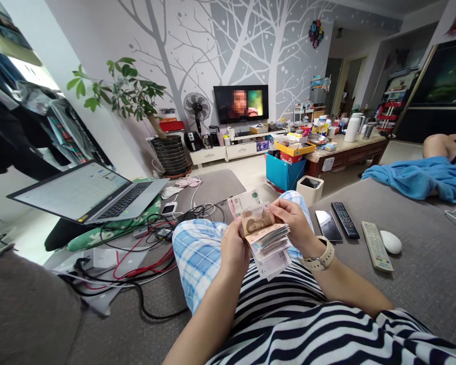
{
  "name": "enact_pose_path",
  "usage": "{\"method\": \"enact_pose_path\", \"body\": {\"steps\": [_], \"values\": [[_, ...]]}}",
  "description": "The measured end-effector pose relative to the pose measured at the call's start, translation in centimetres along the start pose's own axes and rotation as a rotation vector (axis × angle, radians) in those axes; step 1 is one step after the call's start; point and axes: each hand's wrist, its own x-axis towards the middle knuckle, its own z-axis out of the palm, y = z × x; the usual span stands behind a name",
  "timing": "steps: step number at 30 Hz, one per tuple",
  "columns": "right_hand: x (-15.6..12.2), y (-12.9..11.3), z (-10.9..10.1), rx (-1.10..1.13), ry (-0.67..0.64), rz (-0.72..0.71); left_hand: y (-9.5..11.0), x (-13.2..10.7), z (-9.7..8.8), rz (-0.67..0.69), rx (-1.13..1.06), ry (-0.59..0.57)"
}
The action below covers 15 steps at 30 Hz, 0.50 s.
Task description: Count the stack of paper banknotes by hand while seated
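Two hands: left hand (pixel 233 249) and right hand (pixel 295 221) both pinch money stack (pixel 268 239). Looks light, floppy, slippy; hold edges.

Banknotes (pixel 264 233): pink, tan, green. Pyjama trousers (pixel 197 253): blue-white plaid. Shirt (pixel 289 319): navy-white stripes. Sofa (pixel 421 274): grey. Blanket (pixel 421 180): blue.

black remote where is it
In the head view, the black remote lies on the sofa at the person's right, between the phone and the white remote.

Open laptop (pixel 95 192) at left; phone (pixel 329 225), black remote (pixel 345 219), white remote (pixel 377 246), mouse (pixel 390 242) at right.
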Motion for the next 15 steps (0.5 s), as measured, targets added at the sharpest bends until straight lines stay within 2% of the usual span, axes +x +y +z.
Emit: {"method": "enact_pose_path", "body": {"steps": [6, 9, 15], "values": [[-0.01, 0.05, -0.1, 0.015, -0.018, 0.031, -0.6, 0.43, -0.37, -0.013, -0.086, -0.039], [0.14, 0.03, -0.04, 0.026, 0.032, 0.004, -0.53, 0.31, -0.39, -0.001, -0.075, -0.032], [0.35, -0.24, 0.21, 0.064, 0.122, 0.007, -0.24, 0.04, -0.26, -0.052, -0.077, -0.203]]}}
